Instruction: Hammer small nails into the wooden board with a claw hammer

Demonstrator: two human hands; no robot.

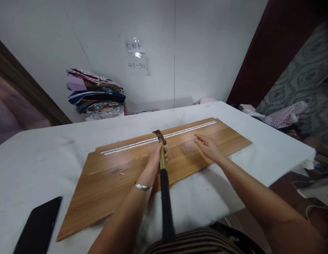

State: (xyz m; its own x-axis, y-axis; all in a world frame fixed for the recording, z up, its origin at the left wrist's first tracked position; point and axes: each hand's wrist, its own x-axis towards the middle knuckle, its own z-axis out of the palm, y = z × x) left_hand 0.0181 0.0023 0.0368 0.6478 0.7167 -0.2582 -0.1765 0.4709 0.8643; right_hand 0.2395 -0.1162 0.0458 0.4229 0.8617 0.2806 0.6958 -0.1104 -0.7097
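My left hand (155,157) is closed round the upper handle of a claw hammer (166,199), just below its rusty head. The hammer's black grip runs down towards my body. Over the right part of a wood-grain board (100,195), my right hand (208,147) has its fingers drawn together. Whether something small is between them, I cannot make out. Several loose nails (117,170) lie on the board, left of my left hand. Between my hands, a row of small dark points (177,155) shows on the board. Two white printed strips (137,143) run along its far side.
The board lies on a white table (81,137). A black tablet-like slab (38,225) rests at the near left. Folded clothes (96,93) are stacked by the wall at the back left. More cloth (284,114) lies beyond the table's right side.
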